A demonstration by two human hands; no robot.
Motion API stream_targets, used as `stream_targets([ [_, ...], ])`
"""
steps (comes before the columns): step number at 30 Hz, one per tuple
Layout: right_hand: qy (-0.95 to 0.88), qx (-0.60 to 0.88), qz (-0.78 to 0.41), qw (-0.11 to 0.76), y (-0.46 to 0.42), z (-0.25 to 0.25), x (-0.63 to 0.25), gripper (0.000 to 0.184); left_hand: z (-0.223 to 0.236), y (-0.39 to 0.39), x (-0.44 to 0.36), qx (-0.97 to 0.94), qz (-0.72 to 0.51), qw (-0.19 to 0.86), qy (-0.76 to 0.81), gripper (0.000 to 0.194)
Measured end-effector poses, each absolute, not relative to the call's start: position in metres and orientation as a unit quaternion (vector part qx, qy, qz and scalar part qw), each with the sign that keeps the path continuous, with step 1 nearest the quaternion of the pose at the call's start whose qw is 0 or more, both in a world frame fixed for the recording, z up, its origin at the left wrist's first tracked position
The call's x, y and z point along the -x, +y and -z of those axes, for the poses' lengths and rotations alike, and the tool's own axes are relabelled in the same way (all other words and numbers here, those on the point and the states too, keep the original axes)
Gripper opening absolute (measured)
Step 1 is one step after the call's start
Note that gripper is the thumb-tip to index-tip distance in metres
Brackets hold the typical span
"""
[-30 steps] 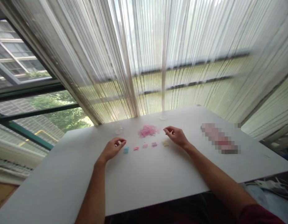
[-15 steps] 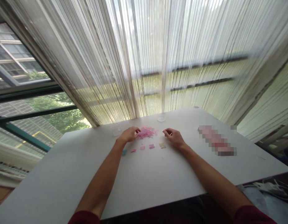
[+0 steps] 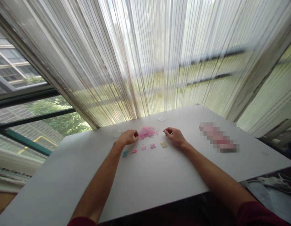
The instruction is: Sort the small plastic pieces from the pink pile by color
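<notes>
The left hand (image 3: 128, 137) lies half-curled just beside the pile of pink strands (image 3: 147, 132), and the right hand (image 3: 175, 137) rests half-curled across from it. Whether either pinches a strand is too small to tell. The pile sits on the white table (image 3: 147, 183), above a row of small bundles running from a blue bundle (image 3: 125, 153) to a yellow bundle (image 3: 163, 144), with pink bundles (image 3: 143, 148) between. The left wrist passes very close to the blue bundle, so a careless drag could nudge it out of line. The strands look light and could scatter at a slight brush (a draught might do it too, if the window is open). Pale strands would be easy to miss on the white surface.
</notes>
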State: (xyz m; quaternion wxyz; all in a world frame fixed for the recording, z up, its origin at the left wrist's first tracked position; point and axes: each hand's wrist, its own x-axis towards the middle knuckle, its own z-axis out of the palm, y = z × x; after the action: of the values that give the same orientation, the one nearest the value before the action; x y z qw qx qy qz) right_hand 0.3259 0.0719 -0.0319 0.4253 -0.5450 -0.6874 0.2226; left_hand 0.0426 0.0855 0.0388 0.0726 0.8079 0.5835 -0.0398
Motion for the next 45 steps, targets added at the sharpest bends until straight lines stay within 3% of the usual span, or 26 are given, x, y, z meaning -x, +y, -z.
stream_targets([
  [18, -0.693, 0.541, -0.222, 0.422, 0.071, 0.031, -0.325, 0.028, -0.035, 0.084, -0.043, -0.794, 0.029, 0.046, 0.605, 0.021],
  [30, -0.692, 0.538, -0.225, 0.425, 0.071, 0.030, -0.325, 0.028, -0.033, 0.078, -0.037, -0.824, 0.003, 0.105, 0.557, 0.013],
  [45, -0.696, 0.541, -0.214, 0.420, 0.071, 0.031, -0.324, 0.029, -0.039, 0.074, -0.053, -0.817, 0.008, 0.059, 0.574, 0.016],
])
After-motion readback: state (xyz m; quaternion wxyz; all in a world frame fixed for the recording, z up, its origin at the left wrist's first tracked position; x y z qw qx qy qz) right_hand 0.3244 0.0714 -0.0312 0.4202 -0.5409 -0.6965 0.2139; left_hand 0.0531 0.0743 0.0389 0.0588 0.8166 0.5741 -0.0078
